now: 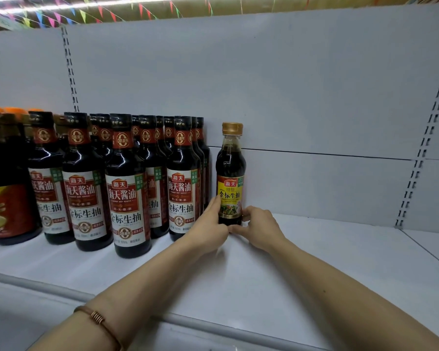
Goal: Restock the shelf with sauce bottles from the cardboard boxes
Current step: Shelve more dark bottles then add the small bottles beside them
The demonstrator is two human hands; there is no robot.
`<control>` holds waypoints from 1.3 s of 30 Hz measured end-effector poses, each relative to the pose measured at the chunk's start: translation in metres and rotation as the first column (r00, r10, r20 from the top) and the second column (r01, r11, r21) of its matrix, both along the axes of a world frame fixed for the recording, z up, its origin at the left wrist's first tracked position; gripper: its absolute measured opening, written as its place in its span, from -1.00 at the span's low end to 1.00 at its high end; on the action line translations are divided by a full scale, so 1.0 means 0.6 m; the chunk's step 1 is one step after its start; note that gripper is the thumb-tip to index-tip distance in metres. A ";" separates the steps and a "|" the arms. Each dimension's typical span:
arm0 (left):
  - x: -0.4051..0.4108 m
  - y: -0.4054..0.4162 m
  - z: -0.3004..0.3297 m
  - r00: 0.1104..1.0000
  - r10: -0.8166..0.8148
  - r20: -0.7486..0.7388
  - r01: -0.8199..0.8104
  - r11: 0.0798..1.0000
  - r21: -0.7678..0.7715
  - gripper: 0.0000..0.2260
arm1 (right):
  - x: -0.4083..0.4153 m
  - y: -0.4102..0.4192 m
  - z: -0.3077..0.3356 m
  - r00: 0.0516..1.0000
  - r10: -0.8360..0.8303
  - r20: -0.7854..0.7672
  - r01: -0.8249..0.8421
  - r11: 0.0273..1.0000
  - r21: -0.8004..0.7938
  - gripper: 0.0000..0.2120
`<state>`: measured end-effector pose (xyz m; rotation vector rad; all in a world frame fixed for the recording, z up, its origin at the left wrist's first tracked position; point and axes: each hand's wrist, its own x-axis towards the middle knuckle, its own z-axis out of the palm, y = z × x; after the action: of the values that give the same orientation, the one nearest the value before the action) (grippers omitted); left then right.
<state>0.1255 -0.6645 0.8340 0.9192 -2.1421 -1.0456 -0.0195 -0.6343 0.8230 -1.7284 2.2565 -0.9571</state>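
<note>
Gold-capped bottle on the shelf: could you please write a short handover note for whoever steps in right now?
Left hand and right hand both hold the base of the gold-capped bottle, which stands upright at the back of the shelf.
Done: the red-label bottles stand in rows to its left.
Left: release this bottle and fill the bare shelf to its right. No cardboard boxes are in view.

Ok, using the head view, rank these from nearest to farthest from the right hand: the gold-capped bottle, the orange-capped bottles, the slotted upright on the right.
1. Gold-capped bottle: touched by the right hand.
2. Slotted upright: far right, at the back panel.
3. Orange-capped bottles: far left end of the row.
</note>
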 end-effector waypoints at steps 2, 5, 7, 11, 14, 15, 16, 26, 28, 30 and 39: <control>0.005 0.005 -0.003 0.999 -0.026 -0.041 0.025 0.999 -0.025 -0.30 | -0.002 0.009 -0.001 0.999 0.034 -0.012 -0.034 0.999 0.006 -0.50; 0.012 0.021 -0.003 0.997 -0.024 -0.079 0.017 0.997 -0.081 -0.39 | 0.002 0.036 0.007 0.997 0.069 -0.021 -0.069 0.997 -0.020 -0.50; 0.022 0.037 0.001 0.992 0.071 -0.104 -0.085 0.986 -0.142 -0.47 | 0.013 0.060 0.019 0.994 0.105 0.016 -0.103 0.987 -0.123 -0.56; 0.055 0.075 0.001 0.958 0.250 -0.141 -0.282 0.910 -0.304 -0.73 | 0.043 0.115 0.045 0.973 0.193 0.122 -0.150 0.943 -0.296 -0.70; 0.087 0.108 0.001 0.938 0.299 -0.172 -0.342 0.879 -0.334 -0.80 | 0.069 0.143 0.053 0.936 0.309 0.169 -0.244 0.915 -0.322 -0.77; 0.099 0.118 0.001 0.930 0.315 -0.188 -0.362 0.870 -0.336 -0.81 | 0.080 0.150 0.055 0.920 0.352 0.174 -0.286 0.904 -0.318 -0.78; 0.111 0.130 0.001 0.922 0.334 -0.196 -0.383 0.861 -0.336 -0.82 | 0.094 0.154 0.056 0.904 0.390 0.173 -0.325 0.893 -0.312 -0.79; 0.344 0.230 -0.055 0.866 0.477 -0.151 -0.500 0.834 -0.235 -0.91 | 0.298 0.193 0.058 0.784 0.592 0.187 -0.572 0.806 -0.154 -0.75; 0.418 0.252 -0.074 0.860 0.500 -0.099 -0.508 0.824 -0.251 -0.90 | 0.365 0.201 0.054 0.748 0.636 0.188 -0.627 0.771 -0.115 -0.72; 0.499 0.271 -0.097 0.851 0.525 -0.028 -0.511 0.815 -0.274 -0.90 | 0.442 0.203 0.045 0.708 0.673 0.213 -0.670 0.736 -0.098 -0.70; 0.846 0.317 -0.166 0.730 0.667 0.151 -0.635 0.743 -0.212 -0.64 | 0.804 0.177 -0.023 0.508 0.835 0.213 -0.854 0.520 -0.002 -0.62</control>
<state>0.6332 -0.4740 0.7343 1.6182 -1.7757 -0.4299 0.4629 -0.5282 0.8094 -2.1854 1.0009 -0.6758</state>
